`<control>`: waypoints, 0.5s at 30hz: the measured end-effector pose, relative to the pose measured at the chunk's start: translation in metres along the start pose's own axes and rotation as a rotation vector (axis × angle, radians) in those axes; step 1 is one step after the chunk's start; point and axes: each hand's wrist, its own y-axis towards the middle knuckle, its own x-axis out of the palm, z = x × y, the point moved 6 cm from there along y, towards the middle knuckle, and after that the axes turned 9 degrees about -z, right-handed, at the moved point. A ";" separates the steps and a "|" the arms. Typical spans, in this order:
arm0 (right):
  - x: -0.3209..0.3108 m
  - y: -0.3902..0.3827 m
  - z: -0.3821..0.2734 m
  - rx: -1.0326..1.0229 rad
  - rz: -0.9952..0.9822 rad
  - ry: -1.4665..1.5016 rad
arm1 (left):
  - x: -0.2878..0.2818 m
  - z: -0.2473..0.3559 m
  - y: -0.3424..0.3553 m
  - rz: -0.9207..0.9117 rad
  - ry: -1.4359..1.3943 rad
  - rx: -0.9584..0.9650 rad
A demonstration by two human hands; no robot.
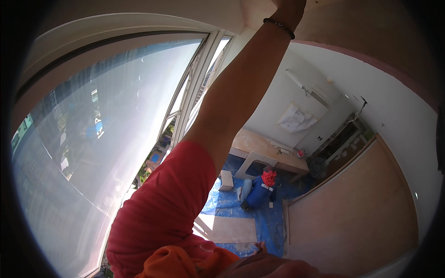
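Observation:
My left arm, in a red short sleeve, reaches up across the middle of the view. A dark bracelet [279, 23] sits on its wrist. My left hand [291, 8] is cut off by the top edge, beside a brownish overhead surface [357, 28]; its fingers and anything in them are out of sight. Orange cloth [169, 263] lies bunched at my chest. Along the lower edge is a shadowed reddish-brown shape [278, 268] that I cannot make out clearly. No right hand can be identified.
Large window glass [102, 139] fills the left side. Below, a person [259, 191] in blue with a red head covering crouches on blue sheeting [273, 227]. Near them stand a wooden bench [259, 146] and a white cut-out board [253, 165]. A large wooden panel [357, 204] rises at right.

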 end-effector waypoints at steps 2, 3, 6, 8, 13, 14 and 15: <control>-0.011 0.011 0.008 -0.051 0.055 0.028 | 0.002 -0.002 -0.001 0.049 -0.001 0.041; -0.018 0.015 0.015 -0.068 0.074 0.031 | 0.007 -0.008 0.000 0.010 0.001 0.015; -0.031 0.027 0.037 -0.072 0.080 0.133 | 0.022 -0.027 0.012 -0.111 0.010 -0.051; -0.027 0.029 0.041 -0.159 0.019 0.152 | 0.025 -0.045 0.023 -0.181 0.022 -0.090; -0.026 0.021 0.045 0.009 0.097 0.020 | -0.012 -0.098 0.005 -0.359 -0.125 -0.259; -0.027 0.021 0.047 0.027 0.093 0.016 | -0.024 -0.102 -0.004 -0.400 -0.168 -0.288; -0.028 0.023 0.050 0.021 0.086 0.017 | -0.038 -0.106 -0.014 -0.438 -0.213 -0.319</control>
